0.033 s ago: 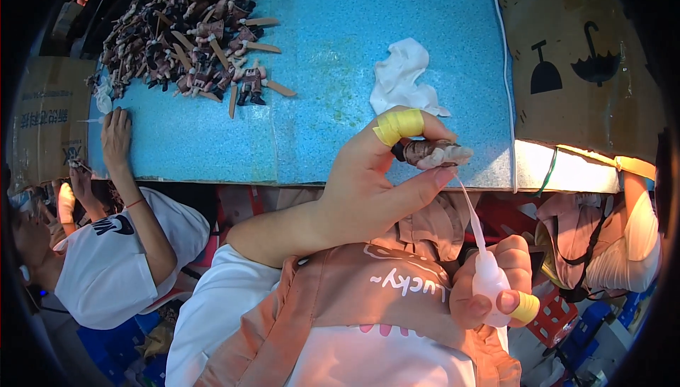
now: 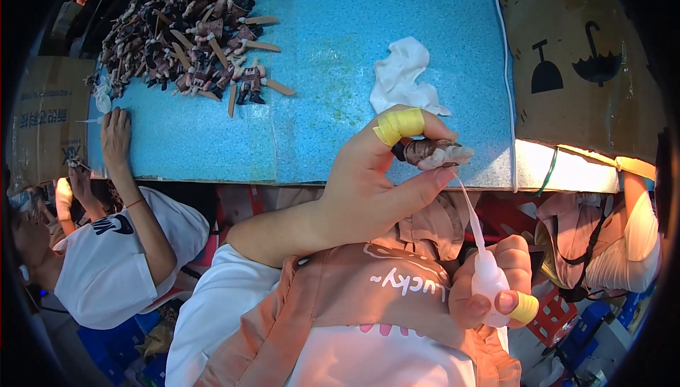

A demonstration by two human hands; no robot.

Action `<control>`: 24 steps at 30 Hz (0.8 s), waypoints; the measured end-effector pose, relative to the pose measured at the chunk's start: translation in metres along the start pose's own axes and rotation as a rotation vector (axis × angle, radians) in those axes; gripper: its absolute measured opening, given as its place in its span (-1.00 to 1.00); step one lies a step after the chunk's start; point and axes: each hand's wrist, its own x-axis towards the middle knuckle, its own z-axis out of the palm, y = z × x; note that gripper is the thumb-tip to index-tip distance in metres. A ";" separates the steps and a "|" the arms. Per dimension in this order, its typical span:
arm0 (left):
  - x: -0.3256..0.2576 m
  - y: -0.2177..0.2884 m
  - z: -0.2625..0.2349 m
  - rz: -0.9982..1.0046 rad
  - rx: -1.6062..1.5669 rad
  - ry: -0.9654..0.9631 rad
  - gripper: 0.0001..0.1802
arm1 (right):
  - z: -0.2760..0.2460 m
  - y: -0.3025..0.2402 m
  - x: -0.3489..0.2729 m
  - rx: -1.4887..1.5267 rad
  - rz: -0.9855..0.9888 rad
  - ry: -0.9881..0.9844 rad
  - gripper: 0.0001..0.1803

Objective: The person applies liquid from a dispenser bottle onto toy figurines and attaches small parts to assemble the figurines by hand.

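Pinched between the thumb and fingers of my left hand [image 2: 375, 167] is a small brown figurine [image 2: 428, 152] with a pale part and a dark end. Yellow tape is wrapped round a finger of that hand. My right hand [image 2: 506, 281] grips a small white squeeze bottle [image 2: 489, 277] with a long thin nozzle. The nozzle points up, its tip at or very near the figurine's underside by my left thumb; whether they touch I cannot tell. Yellow tape also covers a finger of my right hand.
A heap of similar figurines [image 2: 191, 40] lies at the far left of the blue table [image 2: 319, 132]. Crumpled white tissue [image 2: 405, 79] rests beyond my left hand. Cardboard boxes [image 2: 581, 47] stand right and left. A co-worker [image 2: 120, 259] sits at the left, another person [image 2: 602, 238] at the right.
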 end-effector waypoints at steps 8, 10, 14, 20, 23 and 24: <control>0.002 -0.006 -0.003 0.128 0.129 -0.001 -0.64 | 0.002 0.003 0.000 -0.037 -0.019 -0.032 -0.84; 0.002 -0.002 -0.002 0.097 0.085 0.000 -0.63 | 0.000 0.008 0.003 -0.015 -0.094 -0.039 -0.65; 0.003 -0.005 -0.004 0.135 0.098 -0.029 -0.61 | 0.006 0.003 0.001 -0.046 -0.045 -0.012 -0.85; 0.002 -0.004 -0.003 0.115 0.071 -0.001 -0.62 | 0.006 0.000 -0.001 -0.074 -0.042 -0.042 -0.84; 0.003 -0.006 -0.005 0.168 0.125 -0.006 -0.62 | 0.007 0.002 0.000 -0.054 -0.064 -0.017 -0.84; 0.003 -0.006 -0.005 0.167 0.125 -0.007 -0.62 | 0.008 0.004 0.001 -0.042 -0.076 0.031 -0.82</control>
